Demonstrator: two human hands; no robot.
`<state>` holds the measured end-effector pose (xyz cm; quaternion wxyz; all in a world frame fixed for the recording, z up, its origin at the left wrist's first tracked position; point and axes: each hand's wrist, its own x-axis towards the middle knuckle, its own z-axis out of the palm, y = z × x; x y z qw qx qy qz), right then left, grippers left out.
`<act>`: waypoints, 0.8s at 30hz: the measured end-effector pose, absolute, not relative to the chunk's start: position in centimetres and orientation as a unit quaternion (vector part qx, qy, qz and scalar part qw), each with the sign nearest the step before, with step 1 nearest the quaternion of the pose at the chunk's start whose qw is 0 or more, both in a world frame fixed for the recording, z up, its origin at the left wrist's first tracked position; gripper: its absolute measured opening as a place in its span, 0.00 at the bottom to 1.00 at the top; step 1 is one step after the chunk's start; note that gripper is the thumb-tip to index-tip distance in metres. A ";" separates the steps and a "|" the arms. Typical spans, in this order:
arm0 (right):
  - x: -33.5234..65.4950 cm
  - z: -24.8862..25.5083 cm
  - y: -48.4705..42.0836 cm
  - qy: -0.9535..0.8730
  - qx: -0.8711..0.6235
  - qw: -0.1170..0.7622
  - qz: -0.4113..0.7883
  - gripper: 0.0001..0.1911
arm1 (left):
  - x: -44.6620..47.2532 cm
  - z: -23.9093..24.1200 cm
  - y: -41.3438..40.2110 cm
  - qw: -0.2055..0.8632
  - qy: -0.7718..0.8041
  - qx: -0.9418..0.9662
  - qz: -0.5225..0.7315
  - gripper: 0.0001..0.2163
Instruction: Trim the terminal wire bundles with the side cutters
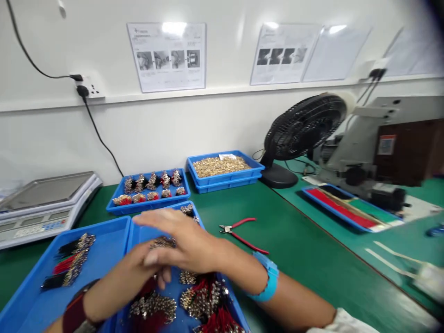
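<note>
Weighing scale [45,203] is sitting at the far left of the green bench [305,249]. Just beside it, a left blue tray [104,249] is holding a few black and red wire bundles [71,261] along its left side.

Next to the right, the left hand [138,273] is lying low in the middle blue tray [173,289], its fingers curling up under the other palm. Whether they are pinching anything I cannot tell, since the right hand is covering them. The terminal bundles [201,296], red wires tipped with metal ends, are lying loose in that tray beneath and in front of both hands.

The right hand [183,243], blurred and wearing a blue wrist strap [267,277], is hovering across the left with its fingers spread flat and apart, gripping nothing.

Sorting of this kind is probably going best when one bundle is being lifted by its wire stems rather than its metal ends, so the terminals are not snagging on their neighbours. It also helps when the hands are sitting uncrossed enough to keep the pick in sight.

Further right, red-handled cutters [239,229] are lying on the bench, well apart from the tray, and a black fan [305,125] is standing behind them.
</note>
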<state>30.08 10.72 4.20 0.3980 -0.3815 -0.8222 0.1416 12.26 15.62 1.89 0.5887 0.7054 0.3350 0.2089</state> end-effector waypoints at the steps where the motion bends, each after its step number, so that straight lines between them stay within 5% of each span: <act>1: 31.7 4.4 10.5 -0.811 -0.404 0.405 0.124 0.32 | 11.6 2.1 16.2 0.583 0.331 0.722 0.174 0.19; 10: 47.1 -7.1 3.0 -0.694 -0.687 0.199 0.079 0.40 | 8.6 1.6 19.0 0.576 0.364 0.700 0.215 0.23; 14: 47.3 -11.5 1.7 -0.658 -0.722 0.213 0.037 0.27 | 9.0 0.5 18.7 0.599 0.356 0.673 0.248 0.22; 24: 45.8 -8.6 4.5 -0.630 -0.706 0.311 0.092 0.40 | 8.4 -0.6 19.1 0.600 0.329 0.686 0.247 0.25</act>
